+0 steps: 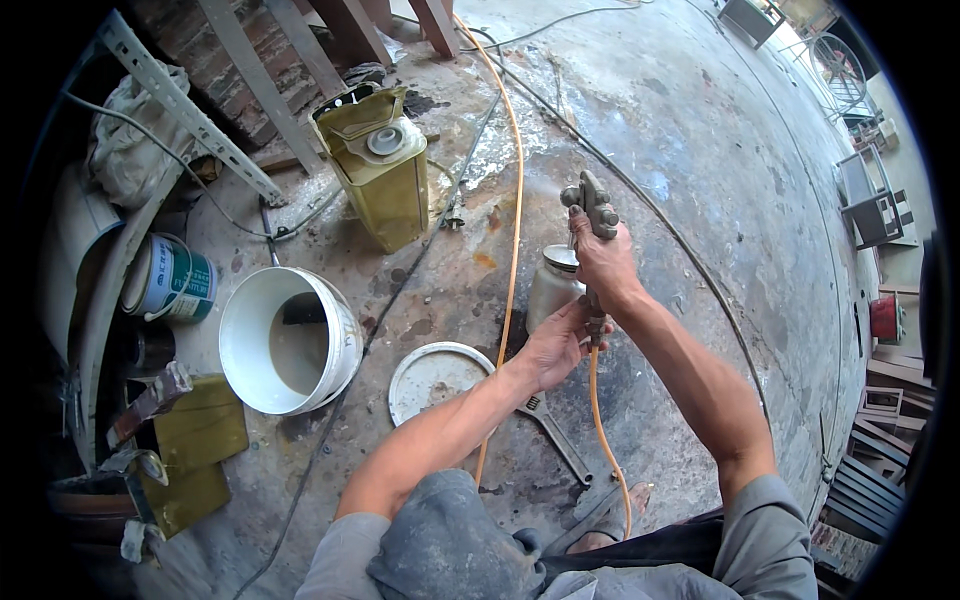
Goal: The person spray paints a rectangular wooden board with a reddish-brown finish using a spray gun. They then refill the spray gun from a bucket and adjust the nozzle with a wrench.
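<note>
Concrete floor (720, 170), stained, carries nearly everything; low work, likely so the containers sit steady and within reach. White bucket (345, 350) stands upright on the left, mouth open, some murky liquid inside, a dark piece dipping in. Square can (390, 205), tall and gold-coloured, upright beyond it, its cap facing up, presumably against spilling. White lid (420, 385) flat on the floor just beside the bucket, probably off so the mouth stays reachable. Paint tin (190, 285) lies further left, tilted. Wrench (560, 445) flat below the left hand, handy for fittings.

Metal pot (552, 290) below the spray gun (595, 200); whether it hangs from the gun or stands on the floor, cannot tell. Gun itself is in front of the person, nose pointing away. Right hand (607, 260) wrapped round its upper body, taking the weight; left hand (560, 345) pinching its lower end, where the orange hose (597, 400) joins, seemingly to steady that joint.

Edges and room: widest space is right of the right forearm, crossed by a dark hose (680, 240). Left side tighter: lid rim and bucket wall near the left forearm. Foot (610, 525) close by the orange hose, a possible snag.
</note>
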Demonstrator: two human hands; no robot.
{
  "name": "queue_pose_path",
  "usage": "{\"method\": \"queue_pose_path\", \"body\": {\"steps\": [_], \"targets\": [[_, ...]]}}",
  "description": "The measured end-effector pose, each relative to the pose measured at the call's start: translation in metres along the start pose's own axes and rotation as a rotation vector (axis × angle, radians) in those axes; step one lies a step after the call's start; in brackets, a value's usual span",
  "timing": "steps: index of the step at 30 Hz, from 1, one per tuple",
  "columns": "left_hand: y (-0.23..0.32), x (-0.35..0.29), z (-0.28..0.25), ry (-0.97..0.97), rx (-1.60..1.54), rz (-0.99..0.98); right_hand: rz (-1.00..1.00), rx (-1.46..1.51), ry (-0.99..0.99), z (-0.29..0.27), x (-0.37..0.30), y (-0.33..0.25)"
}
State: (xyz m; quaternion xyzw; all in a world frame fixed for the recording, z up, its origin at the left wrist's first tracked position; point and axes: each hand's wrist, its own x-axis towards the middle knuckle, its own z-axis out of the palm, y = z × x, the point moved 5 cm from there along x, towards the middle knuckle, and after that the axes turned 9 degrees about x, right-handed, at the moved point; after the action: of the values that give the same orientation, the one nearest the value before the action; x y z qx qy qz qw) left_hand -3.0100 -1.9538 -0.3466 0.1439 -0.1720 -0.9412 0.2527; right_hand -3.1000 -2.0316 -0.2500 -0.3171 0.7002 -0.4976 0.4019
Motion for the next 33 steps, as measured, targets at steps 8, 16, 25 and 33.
{"method": "queue_pose_path", "body": {"steps": [8,16,25,33], "targets": [[0.0,0.004,0.001,0.043,0.012,-0.025,0.031,-0.05,-0.013,-0.005,0.008,-0.001],[-0.001,0.005,-0.005,0.032,0.061,-0.008,-0.042,0.019,-0.097,0.001,0.005,0.007],[0.002,-0.001,-0.011,0.095,0.133,-0.051,-0.092,0.033,-0.096,0.005,0.002,0.007],[0.021,-0.017,-0.005,0.395,0.669,0.125,-0.015,-0.012,-0.077,-0.001,0.026,0.012]]}}
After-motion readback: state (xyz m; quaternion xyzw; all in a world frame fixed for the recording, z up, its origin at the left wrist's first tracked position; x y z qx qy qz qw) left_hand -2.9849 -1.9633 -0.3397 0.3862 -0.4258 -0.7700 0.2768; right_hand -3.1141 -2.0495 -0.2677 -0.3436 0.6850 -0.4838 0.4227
